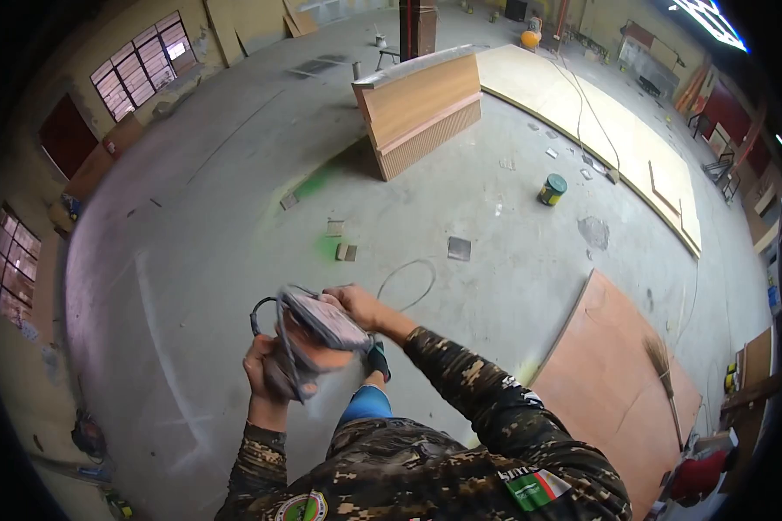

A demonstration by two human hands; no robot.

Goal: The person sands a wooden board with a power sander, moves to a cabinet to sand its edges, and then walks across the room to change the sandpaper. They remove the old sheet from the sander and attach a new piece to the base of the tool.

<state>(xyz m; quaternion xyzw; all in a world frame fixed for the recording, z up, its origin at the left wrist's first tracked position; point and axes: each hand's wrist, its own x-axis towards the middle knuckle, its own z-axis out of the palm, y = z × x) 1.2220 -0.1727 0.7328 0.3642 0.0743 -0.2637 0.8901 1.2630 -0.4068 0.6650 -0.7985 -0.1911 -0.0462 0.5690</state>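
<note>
1. We are looking at a workshop, most likely one for woodwork: a big hall with a bare grey floor (261, 234).
2. We see a wooden counter (417, 108), ribbed along its lower front, standing out on that floor.
3. We find sheet material lying about – a long pale board (565, 104) and a brown wooden sheet (613, 382).
4. We notice green stains (317, 184) on the floor and a green tub (552, 189) near the pale board.
5. We count a corded tool (332, 323) and a broom (660, 365) among the working gear.
6. We see worn walls and a barred window (145, 68) – hardly a home.
</note>
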